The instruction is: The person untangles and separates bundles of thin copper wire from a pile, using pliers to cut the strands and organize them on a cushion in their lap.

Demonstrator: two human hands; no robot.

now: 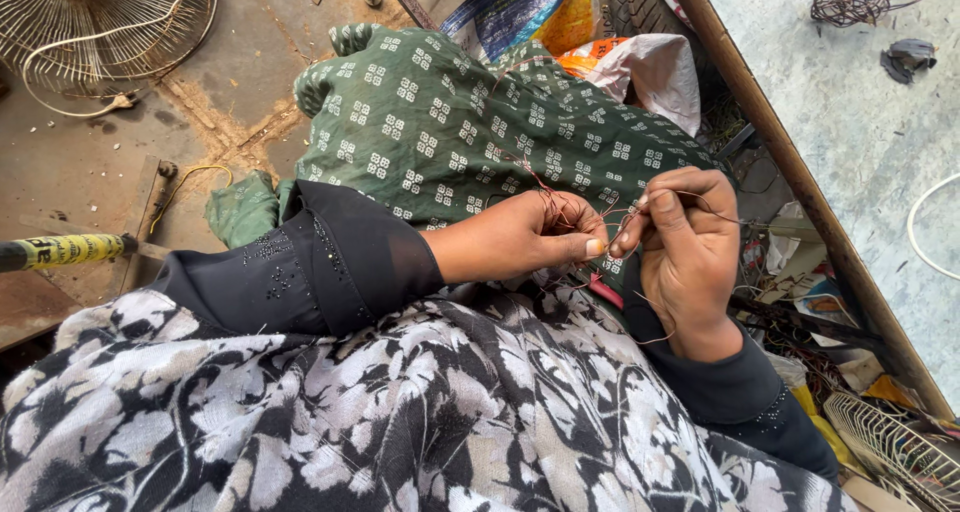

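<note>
Both hands meet above the lap, over the green patterned cloth (450,122). The left hand (520,237) is closed around a bunch of thin copper wire (556,210), while the right hand (685,247) pinches a strand of it between thumb and fingertips.

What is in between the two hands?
In the head view, thin copper-coloured wire strands stretch between the left hand and the right hand, over the green patterned cloth.
</note>
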